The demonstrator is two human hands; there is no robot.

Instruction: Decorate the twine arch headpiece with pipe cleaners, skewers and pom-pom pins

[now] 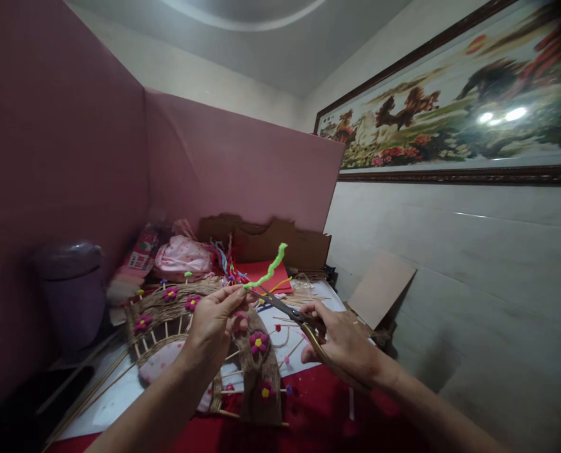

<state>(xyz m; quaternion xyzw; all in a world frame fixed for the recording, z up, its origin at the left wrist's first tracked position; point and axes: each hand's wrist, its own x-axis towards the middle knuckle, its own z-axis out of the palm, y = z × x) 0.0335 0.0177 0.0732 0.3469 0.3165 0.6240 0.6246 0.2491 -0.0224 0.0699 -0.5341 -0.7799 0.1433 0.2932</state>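
Note:
Between its thumb and fingers, my left hand (219, 318) pinches one end of a wavy bright green pipe cleaner (272, 267), whose free end points up and to the right. My right hand (339, 340) is wrapped round the handles of a pair of scissors (287, 309). The blade tips are close to the pipe cleaner's held end; I cannot tell whether they touch it. Below my hands lies a twine-wrapped wreath-like craft (256, 371) with sticks and purple flowers with yellow centres (258, 342). My left hand and forearm hide part of it.
A lidded purple bin (70, 296) stands at left. Coloured pipe cleaners (224, 258), red paper (266, 274) and a pink spotted cloth bundle (183, 255) lie behind the craft. Torn brown cardboard (261, 239) stands at the back, and a flat board (382, 289) leans on the right wall.

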